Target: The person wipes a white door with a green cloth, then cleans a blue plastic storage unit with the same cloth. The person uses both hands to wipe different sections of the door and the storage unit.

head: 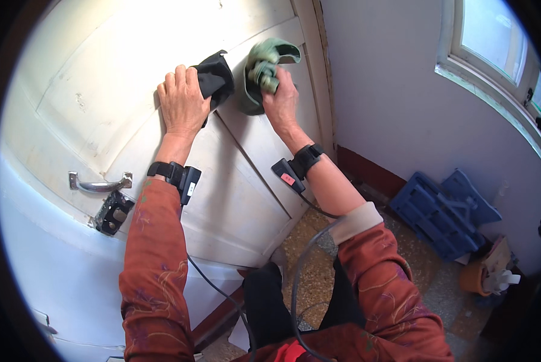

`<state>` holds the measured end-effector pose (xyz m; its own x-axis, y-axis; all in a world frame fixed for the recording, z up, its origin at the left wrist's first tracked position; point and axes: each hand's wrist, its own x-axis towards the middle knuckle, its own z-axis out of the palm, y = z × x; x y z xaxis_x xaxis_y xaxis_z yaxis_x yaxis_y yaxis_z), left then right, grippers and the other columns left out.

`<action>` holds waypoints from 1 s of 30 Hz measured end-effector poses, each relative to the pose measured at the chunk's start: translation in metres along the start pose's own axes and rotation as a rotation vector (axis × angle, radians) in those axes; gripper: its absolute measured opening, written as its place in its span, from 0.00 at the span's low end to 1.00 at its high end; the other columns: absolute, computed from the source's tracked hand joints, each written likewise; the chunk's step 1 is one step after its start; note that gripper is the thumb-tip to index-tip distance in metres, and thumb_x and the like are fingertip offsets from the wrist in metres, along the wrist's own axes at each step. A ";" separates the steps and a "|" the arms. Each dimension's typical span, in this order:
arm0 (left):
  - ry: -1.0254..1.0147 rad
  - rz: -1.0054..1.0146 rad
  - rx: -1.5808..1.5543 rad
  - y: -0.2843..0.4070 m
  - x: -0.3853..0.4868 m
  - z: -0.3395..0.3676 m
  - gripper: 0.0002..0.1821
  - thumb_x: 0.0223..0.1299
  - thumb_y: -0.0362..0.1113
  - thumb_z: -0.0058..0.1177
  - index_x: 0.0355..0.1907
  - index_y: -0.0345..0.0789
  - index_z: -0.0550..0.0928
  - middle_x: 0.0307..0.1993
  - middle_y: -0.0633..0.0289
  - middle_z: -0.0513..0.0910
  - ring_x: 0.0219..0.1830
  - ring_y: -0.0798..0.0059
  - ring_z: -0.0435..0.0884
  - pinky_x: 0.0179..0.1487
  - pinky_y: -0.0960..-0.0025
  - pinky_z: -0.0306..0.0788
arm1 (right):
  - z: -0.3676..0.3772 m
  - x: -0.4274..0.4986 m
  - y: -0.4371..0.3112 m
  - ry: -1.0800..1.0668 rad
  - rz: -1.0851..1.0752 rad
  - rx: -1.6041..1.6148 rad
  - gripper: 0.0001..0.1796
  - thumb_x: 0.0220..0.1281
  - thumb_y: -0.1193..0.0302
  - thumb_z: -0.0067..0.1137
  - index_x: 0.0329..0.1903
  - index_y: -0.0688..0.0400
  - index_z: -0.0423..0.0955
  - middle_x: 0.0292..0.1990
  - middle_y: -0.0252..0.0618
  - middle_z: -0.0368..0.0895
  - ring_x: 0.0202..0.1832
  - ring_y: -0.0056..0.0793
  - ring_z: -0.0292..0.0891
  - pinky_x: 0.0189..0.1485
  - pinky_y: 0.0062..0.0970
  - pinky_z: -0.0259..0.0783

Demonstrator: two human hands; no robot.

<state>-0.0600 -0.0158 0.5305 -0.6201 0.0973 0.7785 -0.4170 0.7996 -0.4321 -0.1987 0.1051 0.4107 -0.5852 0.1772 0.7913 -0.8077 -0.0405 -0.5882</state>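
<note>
A white panelled wooden door (130, 104) fills the upper left of the view. Against it rests my left hand (182, 99), its back towards me, with a black cloth (216, 79) held at the thumb side. To its right, my right hand (281, 99) grips a bunched green cloth (252, 97), slightly blurred, in front of the door near its hinged-looking right edge. Part of the green cloth hangs loose around the fist. The two hands are apart. Each wrist wears a black strap with a small device and a cable.
A metal pull handle (101, 183) and a black lock (113, 212) are on the door's left. A window (496, 50) is at upper right. Blue folded plastic (437, 217) and an orange container (473, 277) stand by the wall. Cables hang before my legs.
</note>
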 end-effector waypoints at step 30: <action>0.135 -0.123 0.062 0.010 -0.010 0.018 0.30 0.44 0.44 0.75 0.50 0.43 0.77 0.47 0.68 0.72 0.50 0.68 0.70 0.52 0.60 0.60 | 0.014 0.020 0.026 -0.205 0.190 -0.061 0.34 0.55 0.78 0.60 0.68 0.51 0.71 0.51 0.56 0.74 0.54 0.61 0.74 0.59 0.46 0.71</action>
<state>-0.0702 -0.0195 0.5103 -0.4684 0.0831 0.8796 -0.5268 0.7730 -0.3536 -0.2328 0.0935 0.4136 -0.7330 -0.0311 0.6795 -0.6800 0.0066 -0.7332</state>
